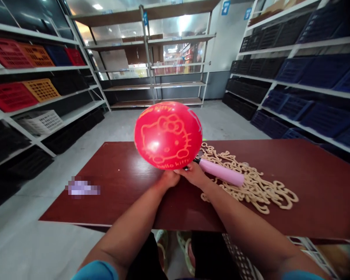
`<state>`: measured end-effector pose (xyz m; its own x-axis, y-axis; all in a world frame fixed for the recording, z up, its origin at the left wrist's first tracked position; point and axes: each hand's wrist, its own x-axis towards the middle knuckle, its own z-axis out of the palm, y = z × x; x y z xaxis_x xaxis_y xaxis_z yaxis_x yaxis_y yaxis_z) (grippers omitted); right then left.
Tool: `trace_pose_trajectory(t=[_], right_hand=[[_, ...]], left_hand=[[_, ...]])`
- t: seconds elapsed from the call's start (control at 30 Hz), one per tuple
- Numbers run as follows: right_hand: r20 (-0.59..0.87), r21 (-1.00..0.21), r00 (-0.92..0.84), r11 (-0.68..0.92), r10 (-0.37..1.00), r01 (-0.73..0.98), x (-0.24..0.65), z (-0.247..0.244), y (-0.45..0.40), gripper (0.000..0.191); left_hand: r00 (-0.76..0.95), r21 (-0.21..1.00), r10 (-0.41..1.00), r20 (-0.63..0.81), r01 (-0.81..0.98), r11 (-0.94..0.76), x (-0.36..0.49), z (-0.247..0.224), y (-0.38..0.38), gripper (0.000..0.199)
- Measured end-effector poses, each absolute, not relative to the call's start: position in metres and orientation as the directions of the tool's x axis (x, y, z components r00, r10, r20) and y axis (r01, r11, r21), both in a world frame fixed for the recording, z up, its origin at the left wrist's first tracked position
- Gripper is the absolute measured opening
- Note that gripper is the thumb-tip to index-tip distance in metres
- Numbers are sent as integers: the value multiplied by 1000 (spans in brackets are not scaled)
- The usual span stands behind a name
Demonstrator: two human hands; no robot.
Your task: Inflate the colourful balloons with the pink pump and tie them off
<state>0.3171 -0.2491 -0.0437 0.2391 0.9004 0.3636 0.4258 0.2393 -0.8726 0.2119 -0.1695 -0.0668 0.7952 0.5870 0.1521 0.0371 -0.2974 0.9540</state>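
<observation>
A red inflated balloon [168, 136] with a cat-face print and lettering hovers over the middle of the dark red table [128, 167]. Directly beneath it, my left hand [171, 178] is closed at the balloon's lower end, its fingertips partly hidden. My right hand [192, 173] pinches close beside it, also near the balloon's neck. A pink cylinder [223, 172] with a black end, seemingly a hand pump, extends rightward from my right hand; whether that hand grips it is unclear. Under and around the cylinder lies a pile of beige curly loops [253, 186].
A blurred pale purple item [82, 188] lies on the table's left part. Shelves with red and orange crates [10, 97] stand at left, shelves with blue and black crates [323, 70] at right. A metal rack [151, 86] is behind the table.
</observation>
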Motion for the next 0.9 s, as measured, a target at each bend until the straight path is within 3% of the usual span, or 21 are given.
trace_pose_trajectory(t=[0.07, 0.17, 0.3, 0.47, 0.7, 0.8, 0.9], right_hand=[[193, -973, 279, 147, 941, 180, 318, -46, -249, 22], [59, -990, 344, 100, 937, -102, 315, -46, -248, 23], [37, -932, 398, 175, 917, -317, 312, -40, -247, 22], [36, -863, 366, 214, 930, -458, 313, -35, -246, 26], [94, -903, 418, 255, 903, -346, 313, -39, -242, 25], [136, -958, 440, 231, 888, -170, 318, -38, -245, 22], [213, -975, 441, 162, 872, 151, 330, -29, -251, 28]], left_hand=[[851, 973, 525, 10, 113, -202, 212, -63, -172, 21], [903, 990, 412, -124, 139, -5, 211, -52, -175, 27], [949, 980, 310, -58, -6, 199, 210, -38, -179, 31], [910, 971, 412, 46, -138, 196, 213, -34, -182, 34], [862, 932, 500, 81, -244, 270, 216, -31, -189, 31], [850, 891, 525, 32, -262, 371, 214, -28, -184, 26], [813, 791, 582, -31, -336, 511, 209, -25, -171, 18]])
